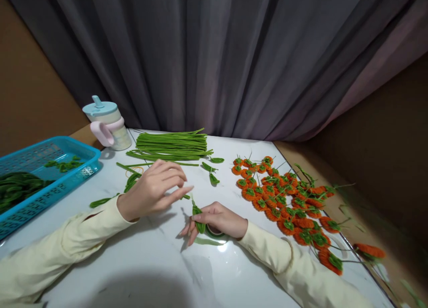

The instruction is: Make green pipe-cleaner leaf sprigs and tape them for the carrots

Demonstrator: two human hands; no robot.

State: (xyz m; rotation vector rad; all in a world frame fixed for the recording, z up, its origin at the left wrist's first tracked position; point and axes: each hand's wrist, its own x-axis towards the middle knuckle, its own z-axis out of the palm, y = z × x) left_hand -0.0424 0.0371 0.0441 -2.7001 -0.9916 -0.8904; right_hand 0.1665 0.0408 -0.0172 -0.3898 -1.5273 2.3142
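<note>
My right hand point(219, 219) pinches a small green fuzzy leaf point(198, 216) between thumb and fingers, its thin tip pointing up. Partly under that hand lies a round roll of green tape point(214, 233) on the white table. My left hand point(162, 185) hovers just to the left and above, fingers apart and curved, with nothing visible in it. Several finished green leaves point(214, 179) lie beyond my hands. Folded green pipe cleaners point(133, 181) are partly hidden behind my left hand.
At the back lies a bundle of green pipe cleaners point(170, 143). On the right spread many orange pipe-cleaner pieces with green tops point(281, 192), some over the table edge. A blue basket point(67, 183) with green pieces stands left, beside a lidded cup point(115, 129). A grey curtain point(207, 58) hangs behind.
</note>
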